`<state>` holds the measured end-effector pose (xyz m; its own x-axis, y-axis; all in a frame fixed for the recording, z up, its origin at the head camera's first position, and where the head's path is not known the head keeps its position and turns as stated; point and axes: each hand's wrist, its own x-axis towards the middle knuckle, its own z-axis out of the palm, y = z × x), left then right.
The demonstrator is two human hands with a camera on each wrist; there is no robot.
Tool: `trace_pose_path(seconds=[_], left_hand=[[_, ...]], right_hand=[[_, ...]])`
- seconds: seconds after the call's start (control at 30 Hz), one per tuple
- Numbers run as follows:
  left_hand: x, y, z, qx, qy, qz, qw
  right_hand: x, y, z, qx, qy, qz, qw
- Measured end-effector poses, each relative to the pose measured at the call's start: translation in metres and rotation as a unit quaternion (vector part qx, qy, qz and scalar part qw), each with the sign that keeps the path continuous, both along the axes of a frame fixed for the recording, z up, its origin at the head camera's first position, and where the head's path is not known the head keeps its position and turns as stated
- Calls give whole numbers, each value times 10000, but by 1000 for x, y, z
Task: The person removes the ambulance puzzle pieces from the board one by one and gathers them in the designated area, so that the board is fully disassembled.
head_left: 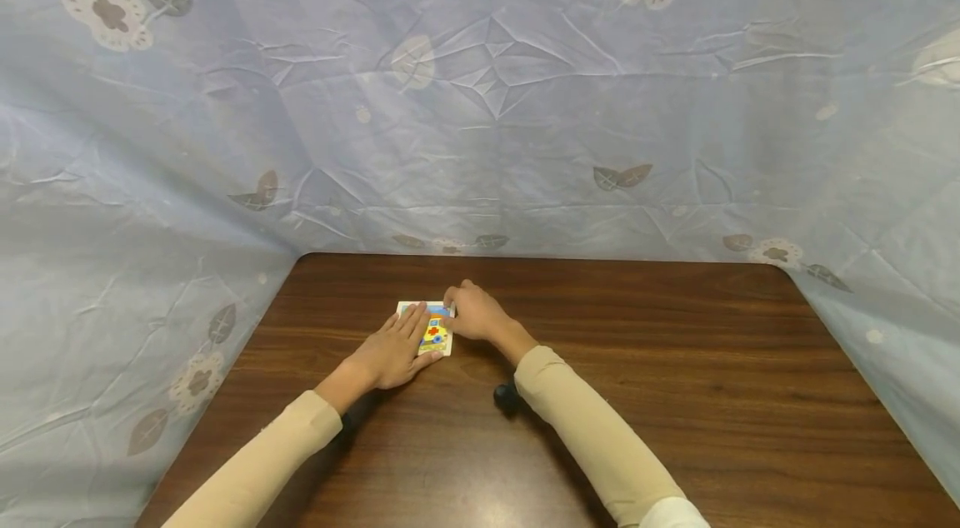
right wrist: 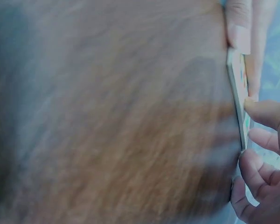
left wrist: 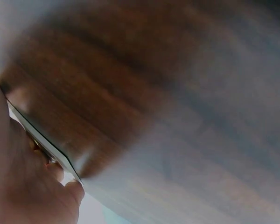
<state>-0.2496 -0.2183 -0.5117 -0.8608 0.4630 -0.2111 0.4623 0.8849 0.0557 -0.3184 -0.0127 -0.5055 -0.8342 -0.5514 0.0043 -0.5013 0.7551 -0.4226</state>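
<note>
A small square picture board [head_left: 437, 334] with a pale border and a yellow ambulance bearing a red cross lies on the table. Across its left part rests my left hand [head_left: 392, 351], fingers extended over the picture and thumb along the near edge. My right hand [head_left: 480, 314] is at the board's far right corner with bent fingers. In the right wrist view, the thumb of the right hand [right wrist: 268, 175] touches the picture face while curled fingers meet the edge of the board [right wrist: 236, 88]. Seen from the left wrist, the board [left wrist: 49, 145] shows edge-on beside the left hand [left wrist: 30, 184].
The brown wood-grain table [head_left: 675, 361] has rounded far corners. Grey-blue flowered cloth [head_left: 487, 136] hangs behind it and along both sides. A dark round device [head_left: 507, 399] sits under my right wrist.
</note>
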Motion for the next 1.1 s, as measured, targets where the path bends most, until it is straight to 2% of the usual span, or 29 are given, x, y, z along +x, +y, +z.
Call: trace_pose_path(seconds=[0.2, 0.33, 0.63, 0.83, 1.0, 1.1], left_hand=[[0, 1, 2, 1, -7, 6, 10000], [0, 1, 4, -53, -21, 40, 10000], [-1, 0, 5, -30, 36, 37, 10000], [0, -1, 6, 37, 71, 27, 10000], [2, 0, 4, -73, 45, 23, 10000], [2, 1, 3, -74, 53, 21, 10000]], right_hand=[[-1, 0, 2, -175, -250, -15, 9995], [-1, -2, 3, -300, -270, -49, 9992], [1, -2, 7, -1149, -302, -128, 9928], [1, 0, 1, -1441, -233, -181, 9891], [3, 2, -2, -1873, -317, -182, 9816], [4, 2, -2, -2192, -348, -329, 9745]])
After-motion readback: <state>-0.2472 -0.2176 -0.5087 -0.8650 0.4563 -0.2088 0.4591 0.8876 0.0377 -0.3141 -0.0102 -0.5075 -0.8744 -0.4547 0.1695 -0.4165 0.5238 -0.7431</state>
